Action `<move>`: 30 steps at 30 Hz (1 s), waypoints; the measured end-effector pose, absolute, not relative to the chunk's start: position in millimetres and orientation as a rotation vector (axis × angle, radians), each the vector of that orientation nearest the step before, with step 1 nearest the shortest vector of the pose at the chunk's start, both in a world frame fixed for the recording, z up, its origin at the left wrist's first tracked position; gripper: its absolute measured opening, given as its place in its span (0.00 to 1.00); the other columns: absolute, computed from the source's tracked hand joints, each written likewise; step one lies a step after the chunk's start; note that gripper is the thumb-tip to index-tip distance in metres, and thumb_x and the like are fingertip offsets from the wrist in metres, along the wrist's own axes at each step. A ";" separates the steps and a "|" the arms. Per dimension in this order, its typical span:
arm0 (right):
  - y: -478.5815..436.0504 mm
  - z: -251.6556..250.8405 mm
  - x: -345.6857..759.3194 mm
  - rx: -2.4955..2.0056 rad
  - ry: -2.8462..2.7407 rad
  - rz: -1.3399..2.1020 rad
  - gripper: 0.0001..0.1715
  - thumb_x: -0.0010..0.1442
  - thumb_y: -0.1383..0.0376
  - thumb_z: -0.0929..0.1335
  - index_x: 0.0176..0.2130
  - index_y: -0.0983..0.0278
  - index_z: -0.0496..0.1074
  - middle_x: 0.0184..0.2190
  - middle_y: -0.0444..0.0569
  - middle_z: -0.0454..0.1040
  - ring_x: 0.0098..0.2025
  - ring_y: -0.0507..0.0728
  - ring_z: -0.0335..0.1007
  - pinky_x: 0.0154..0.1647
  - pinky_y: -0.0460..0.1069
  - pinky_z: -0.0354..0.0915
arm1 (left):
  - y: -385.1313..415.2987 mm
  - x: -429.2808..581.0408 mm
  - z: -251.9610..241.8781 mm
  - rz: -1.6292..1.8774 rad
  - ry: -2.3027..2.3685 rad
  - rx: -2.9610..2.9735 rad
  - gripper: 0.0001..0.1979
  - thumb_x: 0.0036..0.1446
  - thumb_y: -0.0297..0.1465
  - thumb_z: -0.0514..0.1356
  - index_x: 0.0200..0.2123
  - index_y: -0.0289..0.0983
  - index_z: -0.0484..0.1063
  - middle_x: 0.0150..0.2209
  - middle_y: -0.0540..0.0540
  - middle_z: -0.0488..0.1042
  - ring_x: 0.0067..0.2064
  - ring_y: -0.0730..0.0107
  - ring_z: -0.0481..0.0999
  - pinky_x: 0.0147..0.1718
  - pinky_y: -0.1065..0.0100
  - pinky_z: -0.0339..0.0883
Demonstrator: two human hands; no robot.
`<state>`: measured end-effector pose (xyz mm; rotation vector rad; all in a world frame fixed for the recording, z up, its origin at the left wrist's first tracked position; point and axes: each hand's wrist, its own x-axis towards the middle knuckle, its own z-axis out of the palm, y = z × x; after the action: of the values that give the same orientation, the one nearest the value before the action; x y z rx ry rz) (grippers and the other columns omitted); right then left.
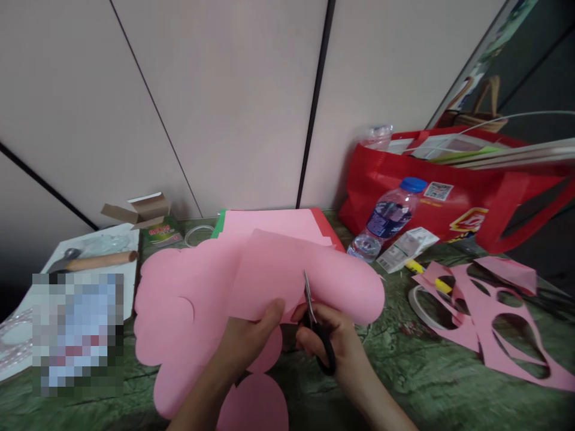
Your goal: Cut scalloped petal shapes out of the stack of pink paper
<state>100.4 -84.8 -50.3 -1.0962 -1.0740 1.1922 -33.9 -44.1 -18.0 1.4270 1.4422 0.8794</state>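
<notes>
My left hand (251, 338) pinches the lower edge of a pink paper sheet (272, 269), thumb on top. In my right hand (330, 335) is a pair of scissors (309, 293) with black handles, its blades pointing up at the sheet. The sheet curls over into a rounded roll on the right. How far the blades stand apart is hard to make out. Beneath and to the left lie pink paper cutouts (175, 299) with scalloped edges. A round pink piece (258, 401) lies between my forearms.
Pink paper scraps with round holes (476, 311) and a tape roll (420, 308) lie at right. Behind them are a plastic bottle (389, 218), a small white box (406, 248) and a red bag (404, 173). A hammer (99, 261) rests at left near an opened box (157, 230).
</notes>
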 end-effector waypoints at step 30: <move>-85.1 -51.1 99.8 -1.134 -1.023 1.249 0.19 0.44 0.53 0.72 0.25 0.66 0.68 0.16 0.39 0.61 0.18 0.49 0.53 0.17 0.44 0.52 | -57.2 -20.0 -9.5 1.006 1.436 1.281 0.13 0.49 0.35 0.59 0.38 0.36 0.73 0.39 0.42 0.77 0.46 0.60 0.73 0.50 0.60 0.63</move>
<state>99.8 -85.1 -51.1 -1.1341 -1.0230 1.2491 -20.0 -57.2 -9.5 1.2808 1.4356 1.0060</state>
